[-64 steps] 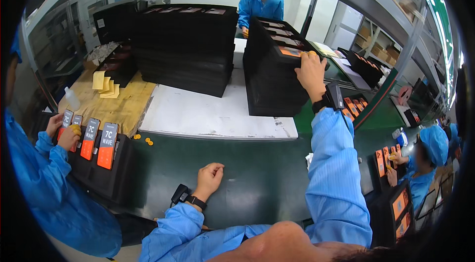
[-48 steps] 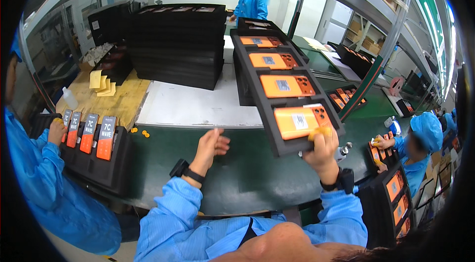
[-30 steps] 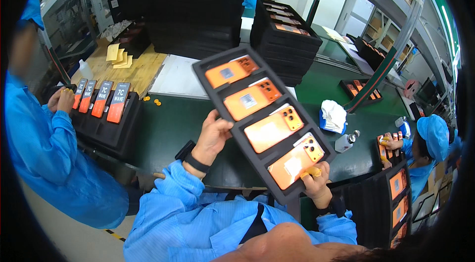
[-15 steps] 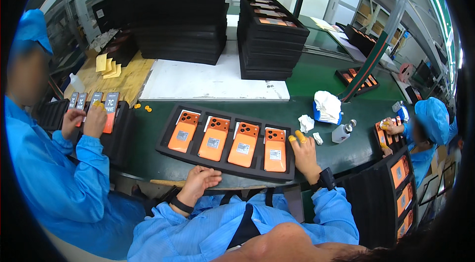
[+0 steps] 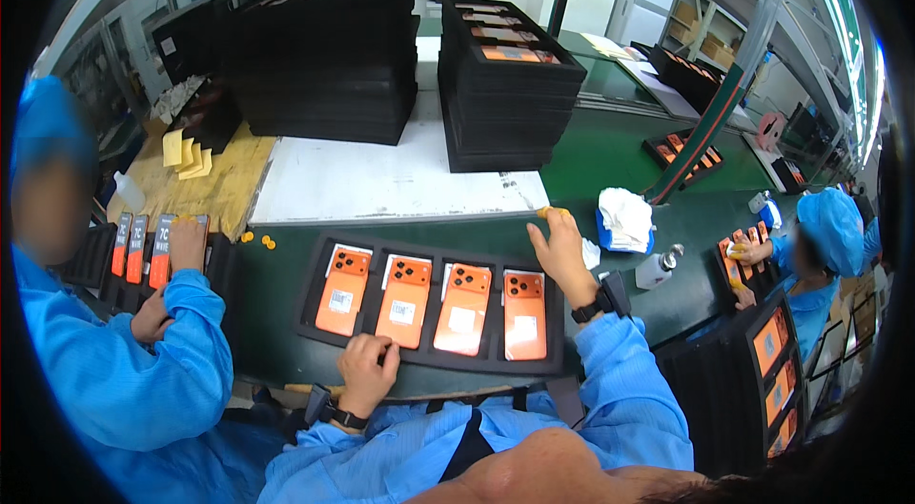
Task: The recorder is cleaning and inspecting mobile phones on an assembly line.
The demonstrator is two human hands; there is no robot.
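Note:
In front of me lies a black foam tray (image 5: pixel 477 366) with several compartments. Each holds an orange phone (image 5: pixel 460 318) with three camera lenses and a pale label on its back. My left hand (image 5: pixel 370 372) is at the tray's near edge, its fingers curled over the rim below the second phone (image 5: pixel 402 313). Past the tray's right end, my right hand (image 5: pixel 564 258) reaches forward above the green tabletop. Its fingers, with yellow finger covers on the tips, are stretched out and the thumb stands apart. Nothing shows in that hand.
Tall stacks of black trays (image 5: pixel 510 113) stand on a white board (image 5: pixel 381 194) beyond. To the right are a pack of white wipes (image 5: pixel 626 218), a crumpled tissue (image 5: pixel 590 256) and a pump bottle (image 5: pixel 658 268). Co-workers (image 5: pixel 114 323) handle phones at both sides; more trays (image 5: pixel 710 352) rise at right.
My left hand has moved up onto the tray's near rim. My right hand has gone from the tray's right side forward and left. The view has turned slightly.

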